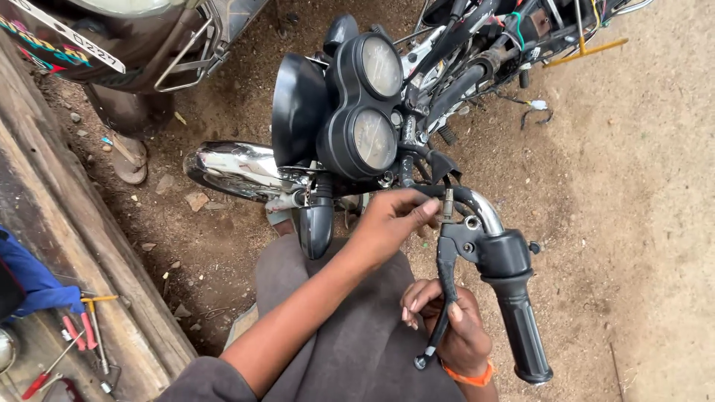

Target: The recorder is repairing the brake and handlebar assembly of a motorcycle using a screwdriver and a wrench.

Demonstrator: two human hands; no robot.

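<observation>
The black brake lever (445, 298) is gripped by the right hand (447, 331), fingers curled around it beside the black handlebar grip (521, 327). Just above, the cable adjuster (447, 199) at the chrome handlebar (484, 211) is pinched by the left hand (391, 219). Beyond, twin round gauges (369, 104) and a chrome mudguard (234, 167) are seen.

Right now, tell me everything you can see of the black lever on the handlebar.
The lever is a slim, curved black bar, metal by its look, ending in a small ball tip at the bottom. Its top pivots in a black bracket beside the grip, with a bolt showing there. It hangs down toward the camera, beside the grip. The right hand curls round its lower half; the left hand pinches the cable fitting just above it.
</observation>
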